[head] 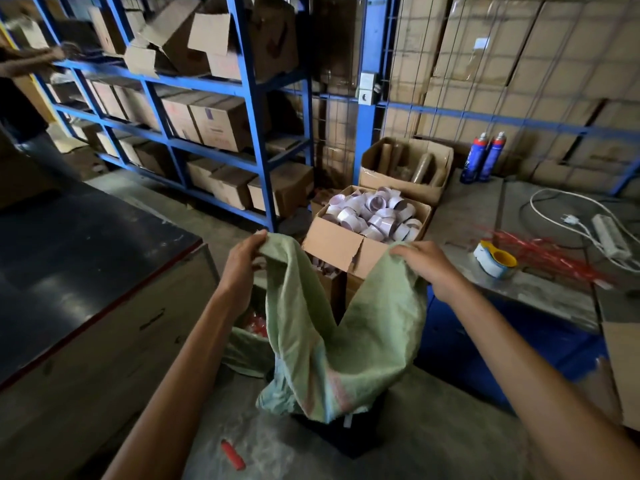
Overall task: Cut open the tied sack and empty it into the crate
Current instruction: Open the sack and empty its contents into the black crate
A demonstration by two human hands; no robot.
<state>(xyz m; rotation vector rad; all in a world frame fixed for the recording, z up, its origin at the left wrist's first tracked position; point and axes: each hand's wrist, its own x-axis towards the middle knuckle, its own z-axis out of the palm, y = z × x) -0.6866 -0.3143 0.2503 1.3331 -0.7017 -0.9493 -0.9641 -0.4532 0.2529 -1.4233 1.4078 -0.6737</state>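
Down in the middle of the floor, the green sack [332, 341] hangs limp between both hands. The left hand [247, 258] has its fingers curled tight on the left corner, and the right hand [424, 263] grips the right one. The cloth sags below them, its lower end draped onto a dark crate [349, 441], which is mostly hidden. A red piece [232, 453] lies on the near floor.

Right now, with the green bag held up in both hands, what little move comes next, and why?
Probably a gentle shake. The left hand and right hand grip the upper corners of the green sack, which hangs limp, its lower end over the dark crate. It looks nearly empty, so shaking should drop any leftovers.
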